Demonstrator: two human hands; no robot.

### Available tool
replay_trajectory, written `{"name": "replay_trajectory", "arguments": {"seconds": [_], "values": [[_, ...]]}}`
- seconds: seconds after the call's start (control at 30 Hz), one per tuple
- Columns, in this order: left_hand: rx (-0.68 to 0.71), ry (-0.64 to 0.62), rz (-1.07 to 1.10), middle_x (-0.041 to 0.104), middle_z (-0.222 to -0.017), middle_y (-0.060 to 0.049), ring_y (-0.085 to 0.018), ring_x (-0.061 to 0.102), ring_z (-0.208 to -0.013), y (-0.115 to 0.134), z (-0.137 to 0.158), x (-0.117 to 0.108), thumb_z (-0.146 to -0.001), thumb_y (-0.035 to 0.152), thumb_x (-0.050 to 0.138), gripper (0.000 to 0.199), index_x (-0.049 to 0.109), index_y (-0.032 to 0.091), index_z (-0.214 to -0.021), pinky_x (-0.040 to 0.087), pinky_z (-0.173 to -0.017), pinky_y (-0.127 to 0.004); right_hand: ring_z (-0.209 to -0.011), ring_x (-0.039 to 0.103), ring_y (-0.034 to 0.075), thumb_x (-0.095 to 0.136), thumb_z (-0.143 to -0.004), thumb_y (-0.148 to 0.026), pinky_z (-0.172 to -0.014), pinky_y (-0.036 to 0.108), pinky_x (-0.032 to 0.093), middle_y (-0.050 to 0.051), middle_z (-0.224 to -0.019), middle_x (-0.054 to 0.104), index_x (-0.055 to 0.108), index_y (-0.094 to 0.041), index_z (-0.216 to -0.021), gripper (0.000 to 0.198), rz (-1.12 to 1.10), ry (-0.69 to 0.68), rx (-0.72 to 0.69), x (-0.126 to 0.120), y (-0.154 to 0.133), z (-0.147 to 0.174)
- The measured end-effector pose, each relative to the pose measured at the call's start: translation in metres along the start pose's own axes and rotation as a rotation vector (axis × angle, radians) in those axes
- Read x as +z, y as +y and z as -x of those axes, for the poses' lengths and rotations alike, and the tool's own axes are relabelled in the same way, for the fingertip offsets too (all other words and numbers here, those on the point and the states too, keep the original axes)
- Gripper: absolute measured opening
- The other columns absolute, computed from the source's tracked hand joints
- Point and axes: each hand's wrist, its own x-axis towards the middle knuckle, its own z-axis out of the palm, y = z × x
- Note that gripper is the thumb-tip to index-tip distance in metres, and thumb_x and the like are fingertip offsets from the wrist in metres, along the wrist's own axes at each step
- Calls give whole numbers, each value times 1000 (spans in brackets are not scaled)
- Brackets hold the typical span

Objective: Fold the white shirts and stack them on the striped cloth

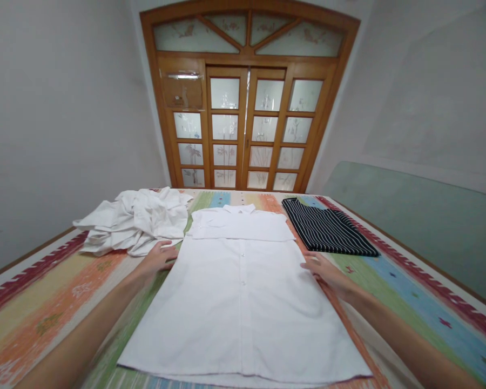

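Note:
A white button-up shirt (pixel 210 308) lies flat in front of me, collar away from me and hem toward me. Its sleeves look folded across the upper chest, and the buttons run down the middle. My left hand (pixel 160 258) is at the shirt's left edge, just below the folded band, with fingers stretched toward the cloth. At the opposite edge, my right hand (pixel 321 269) has its fingers extended onto or right beside the fabric. Neither hand has lifted any cloth. Some fingertips are partly hidden, so exact contact is hard to make out.
Crumpled white clothing (pixel 140 219) is heaped at the back left. A folded black-and-white striped garment (pixel 328 227) lies at the back right. Beneath everything is a colourful striped bed cover (pixel 71 292). A pale green board (pixel 413 216) borders the right side; wooden glazed doors (pixel 245 127) stand beyond.

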Motion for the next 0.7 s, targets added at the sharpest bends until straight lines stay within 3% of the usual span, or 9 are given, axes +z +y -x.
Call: {"name": "replay_trajectory", "arguments": {"seconds": [0.13, 0.23, 0.3, 0.43, 0.6, 0.7], "values": [[-30, -71, -27, 68, -84, -2, -17, 67, -71, -2, -3, 4, -71, 31, 69, 69, 37, 20, -131, 51, -61, -26, -59, 63, 17, 70, -70, -45, -52, 25, 47, 2, -72, 69, 55, -19, -121, 59, 20, -18, 26, 0, -6, -21], [87, -124, -37, 61, -66, 6, -14, 60, -57, -9, -10, 5, -65, 33, 73, 85, 33, 20, -139, 46, -57, -24, -61, 63, 17, 74, -65, -46, -54, 26, 48, 1, -71, 69, 62, -19, -111, 55, 5, -66, -49, 0, -5, -34], [196, -119, -57, 56, -60, 9, -11, 54, -52, -14, -14, 3, -62, 36, 75, 87, 39, 20, -139, 42, -55, -23, -64, 64, 17, 76, -62, -48, -56, 26, 49, 2, -74, 70, 66, -19, -101, 50, -4, -74, -102, -2, -2, -39], [339, -113, -70, 54, -60, 6, -11, 52, -56, -19, -15, -3, -58, 50, 76, 78, 59, 14, -126, 40, -57, -23, -60, 62, 16, 76, -58, -57, -50, 25, 46, 4, -74, 71, 70, -18, -91, 50, -68, -37, -117, -7, 8, -38], [297, -149, -96, 70, -81, -8, -19, 60, -74, -19, -9, -9, -55, 61, 77, 69, 74, 12, -103, 47, -66, -28, -51, 53, 11, 78, -55, -58, -46, 23, 39, 1, -69, 67, 72, -15, -98, 61, -98, -54, -109, -13, 7, -29], [331, -181, -263, 72, -82, -6, -19, 61, -74, -15, -6, -13, -55, 57, 77, 60, 76, 15, -98, 48, -69, -29, -44, 45, 8, 79, -56, -56, -44, 22, 36, -1, -61, 63, 73, -14, -104, 64, 14, -84, -140, -19, 3, -26]]}}
